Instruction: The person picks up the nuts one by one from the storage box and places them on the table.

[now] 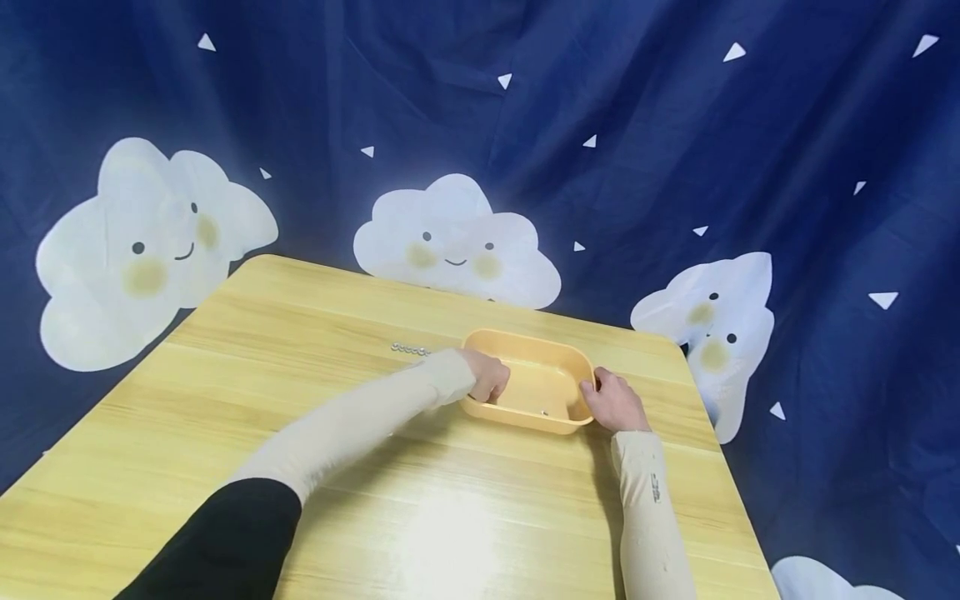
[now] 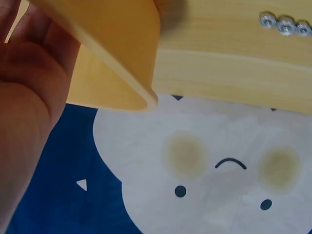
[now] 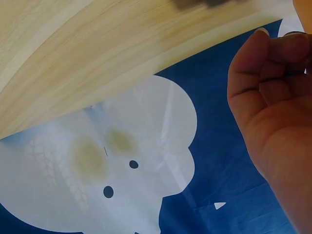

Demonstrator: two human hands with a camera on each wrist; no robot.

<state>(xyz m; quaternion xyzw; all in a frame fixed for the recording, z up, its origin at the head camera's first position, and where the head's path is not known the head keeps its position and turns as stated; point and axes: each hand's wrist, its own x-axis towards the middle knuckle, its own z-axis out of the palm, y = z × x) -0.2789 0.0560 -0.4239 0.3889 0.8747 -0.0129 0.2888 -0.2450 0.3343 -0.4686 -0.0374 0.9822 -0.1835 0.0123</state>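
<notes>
A shallow orange plastic bin (image 1: pixel 525 421) stands on the wooden table. My left hand (image 1: pixel 487 377) reaches over its left wall, fingers pointing down inside; in the left wrist view the bin wall (image 2: pixel 112 53) hides the fingertips, so I cannot tell whether they pinch anything. My right hand (image 1: pixel 617 402) grips the bin's right rim with the thumb on the inner side. One small metal nut (image 1: pixel 544 412) lies on the bin floor near the front wall. Left of the bin, several silver nuts (image 1: pixel 410 348) form a short row on the table, shown closer as shiny nuts (image 2: pixel 286 25) in the left wrist view.
The light wooden table (image 1: pixel 300 333) has rounded far corners. Beyond its edge hangs a dark blue curtain (image 1: pixel 435 83) with white clouds and small triangles. A bright glare lies on the tabletop in front of the bin.
</notes>
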